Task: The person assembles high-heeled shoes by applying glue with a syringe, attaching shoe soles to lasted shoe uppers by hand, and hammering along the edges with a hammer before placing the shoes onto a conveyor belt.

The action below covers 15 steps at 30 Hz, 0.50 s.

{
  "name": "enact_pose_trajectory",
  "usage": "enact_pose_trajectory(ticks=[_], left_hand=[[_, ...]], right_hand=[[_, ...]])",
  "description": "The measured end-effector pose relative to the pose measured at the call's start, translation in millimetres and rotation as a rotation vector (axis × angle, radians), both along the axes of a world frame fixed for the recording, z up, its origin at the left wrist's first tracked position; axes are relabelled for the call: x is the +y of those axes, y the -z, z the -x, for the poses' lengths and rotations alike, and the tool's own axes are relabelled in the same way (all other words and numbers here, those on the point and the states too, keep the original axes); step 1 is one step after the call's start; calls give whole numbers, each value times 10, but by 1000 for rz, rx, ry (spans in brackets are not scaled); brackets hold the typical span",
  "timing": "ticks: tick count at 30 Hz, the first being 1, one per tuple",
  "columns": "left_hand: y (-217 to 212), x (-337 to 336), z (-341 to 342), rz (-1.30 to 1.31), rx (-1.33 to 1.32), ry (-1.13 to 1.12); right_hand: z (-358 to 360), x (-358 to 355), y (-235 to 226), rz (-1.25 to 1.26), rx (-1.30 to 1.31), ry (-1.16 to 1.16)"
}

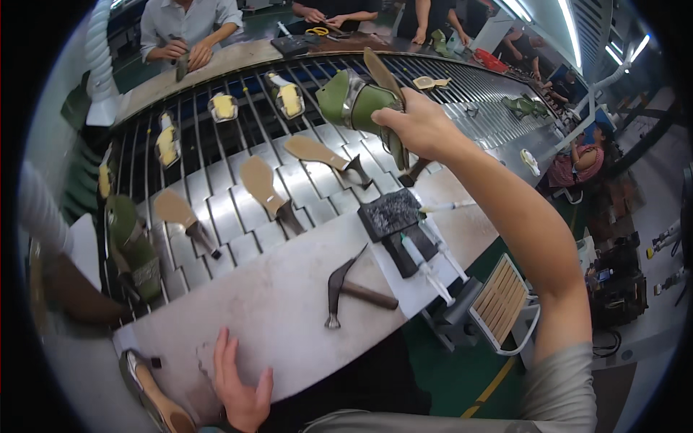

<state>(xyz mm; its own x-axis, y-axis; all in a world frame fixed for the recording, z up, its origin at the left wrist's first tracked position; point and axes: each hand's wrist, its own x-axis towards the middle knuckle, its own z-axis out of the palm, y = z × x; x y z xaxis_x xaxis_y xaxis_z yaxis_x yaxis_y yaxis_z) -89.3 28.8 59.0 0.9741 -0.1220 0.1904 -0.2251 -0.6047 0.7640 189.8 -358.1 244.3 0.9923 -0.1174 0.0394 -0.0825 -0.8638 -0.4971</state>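
My right hand (419,124) reaches out over the conveyor, its fingers wrapped round a green shoe last (372,107) with a clear, shiny strap across it. A tan shoe sole (382,72) sticks up just behind the last; whether my fingers also grip it is hidden. Low on the left, my left hand (242,382) is open and holds nothing, its fingers spread over the near edge of the pale worktable (289,289). A hammer (339,285) with a dark, curved head and wooden handle lies on the table between my hands. Left of my left hand is a shoe (155,393) with a tan insole.
Tan soles with dark heels (260,186) lie on the metal slat conveyor (231,242); yellow-bottomed shoes (291,99) sit farther back. A green last (133,249) stands at left. Syringes (426,267) and a black block (390,214) are on the right. Co-workers' hands (201,54) work across the line.
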Motion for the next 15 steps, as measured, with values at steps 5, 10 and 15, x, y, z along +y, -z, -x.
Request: enact_pose_trajectory(ticks=[5,10,15], left_hand=[[60,-215,-138,-360,-885,85],[-157,101,-105,-241,-843,-7],[-301,451,-182,528,-219,-192]], right_hand=[[1950,960,590,-1121,257,-166],[2677,1639,1530,-1347,472,-277],[2065,1890,1950,-895,237,-211]])
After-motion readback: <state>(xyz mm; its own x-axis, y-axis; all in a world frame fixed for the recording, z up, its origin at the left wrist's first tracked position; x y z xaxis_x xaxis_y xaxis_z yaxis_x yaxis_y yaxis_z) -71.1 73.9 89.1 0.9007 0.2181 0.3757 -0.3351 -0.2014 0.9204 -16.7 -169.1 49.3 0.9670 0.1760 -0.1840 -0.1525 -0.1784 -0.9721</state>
